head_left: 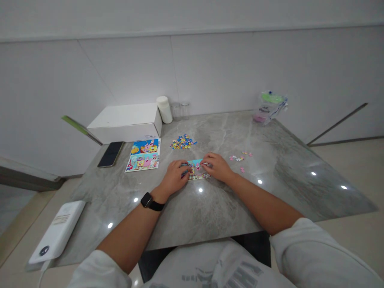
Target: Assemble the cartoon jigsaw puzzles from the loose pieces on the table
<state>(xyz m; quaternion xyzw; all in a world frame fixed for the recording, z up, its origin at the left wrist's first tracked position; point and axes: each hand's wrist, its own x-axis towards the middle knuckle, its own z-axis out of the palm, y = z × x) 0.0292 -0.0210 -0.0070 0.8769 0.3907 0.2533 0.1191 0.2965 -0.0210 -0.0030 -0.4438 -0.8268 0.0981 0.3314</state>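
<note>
A small, partly assembled jigsaw puzzle (pixel 198 170) with a colourful cartoon picture lies flat on the grey table, between both hands. My left hand (pixel 175 176), with a black watch at the wrist, curls its fingers and thumb over the puzzle's left end and grips it there. From the other side, my right hand (pixel 220 168) has its bent fingers pressed together on the right end. The fingers cover both ends, so any loose piece under them is hidden. Beyond lies a heap of mixed puzzle pieces (pixel 183 142); several pink and white pieces (pixel 237 159) are scattered right of my right hand.
Two cartoon picture sheets (pixel 144 156) lie at the left beside a black phone (pixel 111 154). Behind them stand a white box (pixel 126 122), a white bottle (pixel 165 110) and two clear glasses (pixel 180 111). A plastic bag (pixel 270 107) sits back right; a white power bank (pixel 58 232) lies front left.
</note>
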